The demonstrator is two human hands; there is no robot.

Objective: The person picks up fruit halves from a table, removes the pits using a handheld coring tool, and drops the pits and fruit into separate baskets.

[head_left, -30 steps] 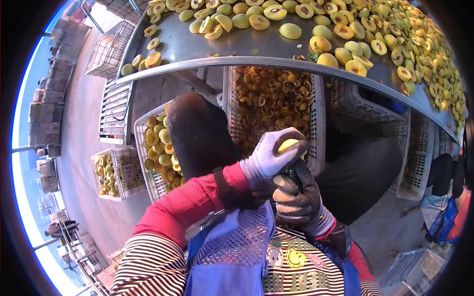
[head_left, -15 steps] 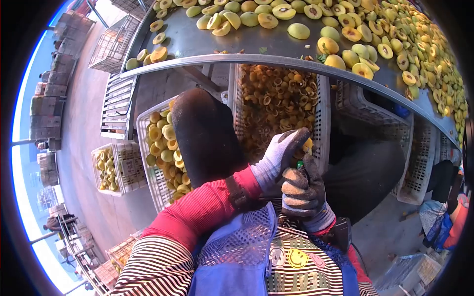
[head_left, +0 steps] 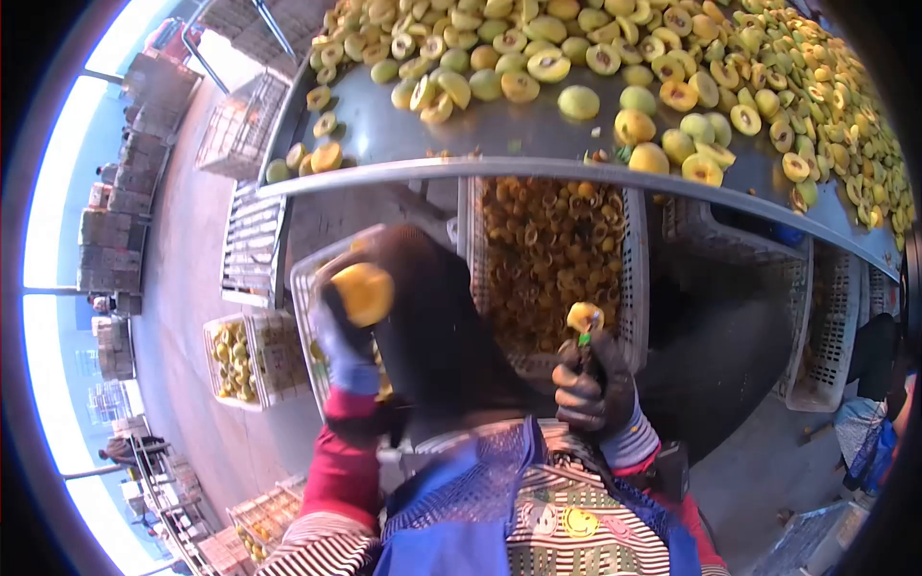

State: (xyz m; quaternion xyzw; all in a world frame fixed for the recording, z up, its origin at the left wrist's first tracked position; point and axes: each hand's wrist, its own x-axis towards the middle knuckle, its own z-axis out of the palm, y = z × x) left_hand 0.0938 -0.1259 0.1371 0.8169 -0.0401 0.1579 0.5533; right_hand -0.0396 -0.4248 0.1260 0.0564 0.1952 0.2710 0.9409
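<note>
Left hand [head_left: 341, 331] swings away from the tool [head_left: 585, 340] to the side crate [head_left: 302, 288]

Half a second ago both gloved hands met in front of the lap; now the left is out beyond the knee [head_left: 418, 274], blurred, while the right hand [head_left: 597, 389] stays about where it was. The right's fingers curl tight round the tool, dark with a green bit near the top, and a small fruit piece [head_left: 584, 316] sits at its tip. The left appears to grip a yellow-orange fruit half [head_left: 361, 294], over or just beside the side crate; blur hides which.

To my eye, the step in hand is setting down a worked half. That calls for the left fingers to loosen only inside the crate's rim, and for the small piece to come off over the middle crate [head_left: 634, 278], just past the tool and filled with hollowed bits.

Knee and side crate crowd each other, so the way back looks narrow. Above the middle crate the room is open up to the steel lip [head_left: 432, 170] of the table [head_left: 375, 130]. Farther over, more halves [head_left: 547, 65] lie heaped.
</note>
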